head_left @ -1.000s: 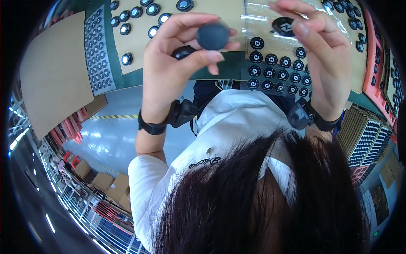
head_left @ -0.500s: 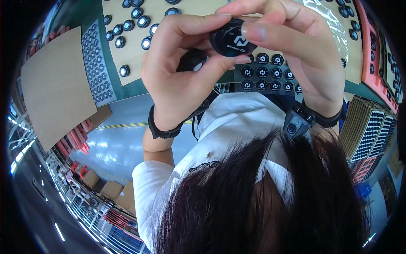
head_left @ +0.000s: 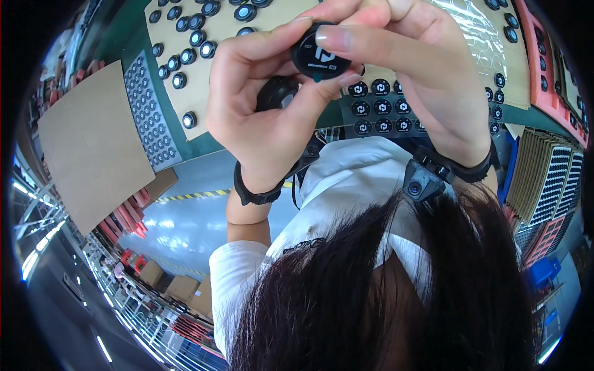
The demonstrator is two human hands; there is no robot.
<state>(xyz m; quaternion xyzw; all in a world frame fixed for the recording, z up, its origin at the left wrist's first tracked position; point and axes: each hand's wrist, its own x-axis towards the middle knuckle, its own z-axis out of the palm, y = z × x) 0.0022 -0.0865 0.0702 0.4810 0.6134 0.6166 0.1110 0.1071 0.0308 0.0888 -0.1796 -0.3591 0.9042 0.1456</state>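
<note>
A round black puck [head_left: 322,65] with a white logo on its face is tilted up between my two hands above the table. My left hand [head_left: 253,114] pinches its edge with thumb and fingers. A second black round part [head_left: 272,93] with a pale centre sits in that same palm, partly hidden by the fingers. My right hand [head_left: 433,80] has a fingertip on the puck's printed face, while its other fingers curl at the far rim. A small teal tab [head_left: 317,78] shows at the puck's lower edge. Below lies a clear sheet [head_left: 372,117] of round black labels.
Several black round parts [head_left: 197,38] with pale centres stand on a cardboard sheet [head_left: 204,77]. Another label sheet [head_left: 148,111] and a large cardboard panel [head_left: 96,145] are at left. A red tray [head_left: 550,80] holds more parts at right, near stacked trays [head_left: 538,173].
The puck and both hands have shifted slightly left, and the puck's face has turned a little. The right fingertip now lies nearer the top of the face. The whole view has also shifted somewhat.
</note>
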